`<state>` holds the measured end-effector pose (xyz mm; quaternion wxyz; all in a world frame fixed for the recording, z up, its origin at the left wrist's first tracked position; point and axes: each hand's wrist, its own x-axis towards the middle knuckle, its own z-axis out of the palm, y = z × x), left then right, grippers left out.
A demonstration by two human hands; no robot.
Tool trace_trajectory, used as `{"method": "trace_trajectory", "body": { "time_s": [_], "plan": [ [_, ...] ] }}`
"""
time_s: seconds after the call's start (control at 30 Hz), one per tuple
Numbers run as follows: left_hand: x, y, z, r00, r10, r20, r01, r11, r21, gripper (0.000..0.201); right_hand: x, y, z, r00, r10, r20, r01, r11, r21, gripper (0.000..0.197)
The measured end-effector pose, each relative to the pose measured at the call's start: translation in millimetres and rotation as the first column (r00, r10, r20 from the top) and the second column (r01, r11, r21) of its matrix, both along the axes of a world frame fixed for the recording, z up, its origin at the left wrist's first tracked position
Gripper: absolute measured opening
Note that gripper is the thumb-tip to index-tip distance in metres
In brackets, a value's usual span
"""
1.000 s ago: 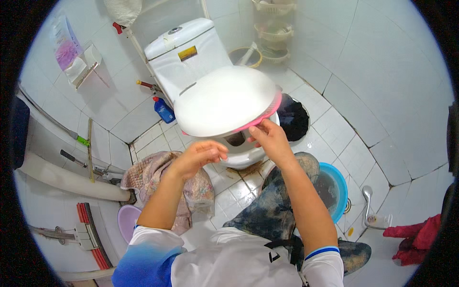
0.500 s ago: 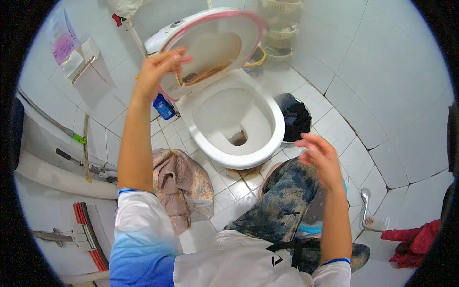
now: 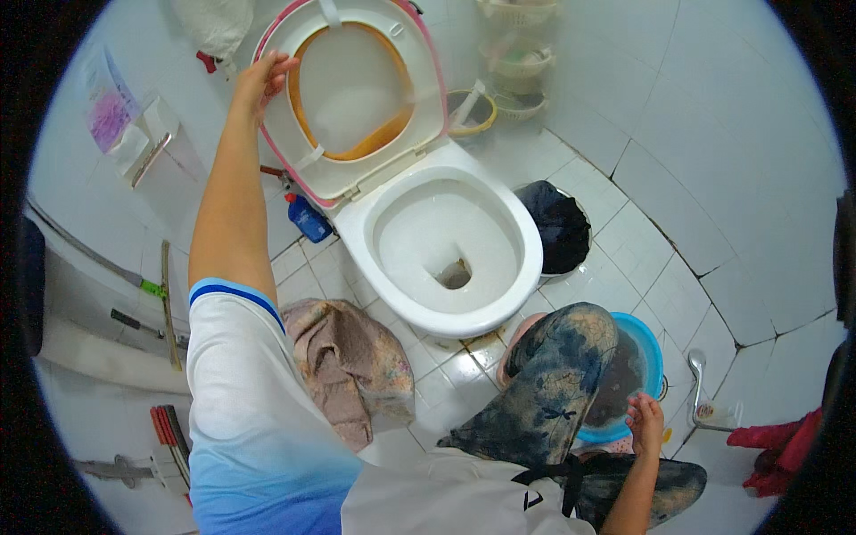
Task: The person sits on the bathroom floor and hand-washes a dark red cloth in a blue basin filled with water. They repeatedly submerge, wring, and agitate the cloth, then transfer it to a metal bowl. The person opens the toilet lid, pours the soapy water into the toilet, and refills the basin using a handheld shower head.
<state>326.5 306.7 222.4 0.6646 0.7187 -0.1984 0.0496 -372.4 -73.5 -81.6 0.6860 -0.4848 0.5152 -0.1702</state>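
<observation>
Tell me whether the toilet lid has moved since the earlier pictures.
Yes. Judged against the toilet bowl, the toilet lid has swung up and back: a second ago it covered much of the bowl; now it stands raised behind it.

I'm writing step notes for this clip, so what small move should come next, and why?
Perhaps move the left hand slowly away from the raised toilet seat, ready to catch it: the seat and lid stand open behind the toilet bowl, that hand is at the seat's edge, and the right hand is down near the blue basin.
</observation>
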Motion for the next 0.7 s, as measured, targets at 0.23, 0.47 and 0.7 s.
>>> {"method": "trace_trajectory", "body": {
  "time_s": [0.23,0.47,0.7],
  "plan": [
    [32,2,-26,0.988,0.091,-0.123,-0.117,0.968,-0.220,0.043,2,13,-16,0.988,0.084,-0.132,-0.086,0.996,-0.012,0.027],
    [60,13,-30,0.975,0.089,-0.204,-0.128,0.973,-0.190,0.059,-5,22,-34,0.969,0.095,-0.228,-0.098,0.995,-0.003,0.033],
    [55,-4,-20,0.972,0.002,-0.236,-0.061,0.969,-0.239,0.066,-17,30,-52,0.954,0.180,-0.239,-0.176,0.984,0.036,0.030]
  ]
}}
